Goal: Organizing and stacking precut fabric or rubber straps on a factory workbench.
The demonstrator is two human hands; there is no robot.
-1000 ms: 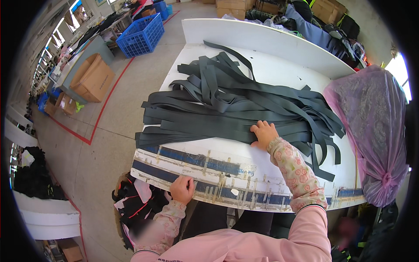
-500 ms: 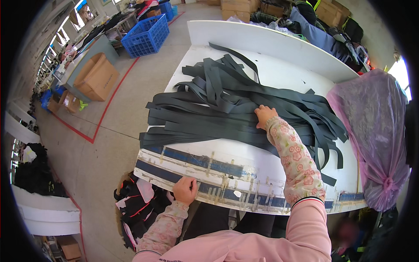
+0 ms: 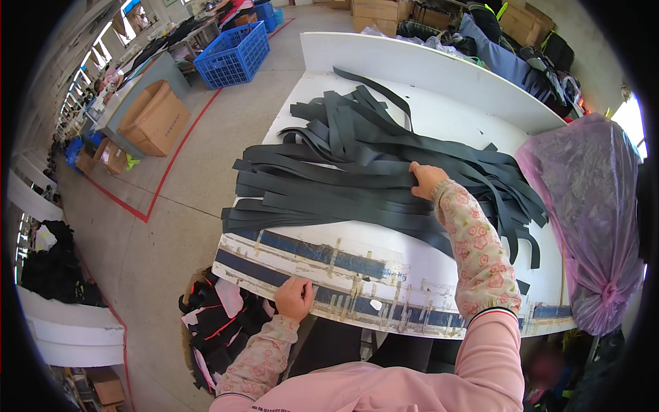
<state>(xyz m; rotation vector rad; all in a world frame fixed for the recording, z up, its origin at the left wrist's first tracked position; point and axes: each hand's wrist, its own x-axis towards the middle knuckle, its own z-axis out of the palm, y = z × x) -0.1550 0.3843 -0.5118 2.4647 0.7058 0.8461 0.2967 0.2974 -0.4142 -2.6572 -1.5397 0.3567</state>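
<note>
A pile of flat, dark grey straps (image 3: 329,180) lies across the white table (image 3: 439,103), mostly lengthwise, with several looped and tangled at the far side and the right end. My right hand (image 3: 428,180) reaches into the middle of the pile, its fingers and thumb pinched on a strap there. Part of that grip is hidden under the hand. Down at the near table edge, my left hand (image 3: 295,298) is curled into a fist and rests against the edge, apart from the straps. Nothing shows in it.
Worn tape strips (image 3: 322,254) line the table's near edge. A pink plastic bag (image 3: 583,220) bulges against the right side. Below left sits a box of black and pink fabric pieces (image 3: 223,329). A blue crate (image 3: 233,55) and a cardboard box (image 3: 154,120) stand on the floor beyond.
My right hand has moved slightly to the right, and the straps near it have shifted a little. The left hand has stayed at the table edge.
</note>
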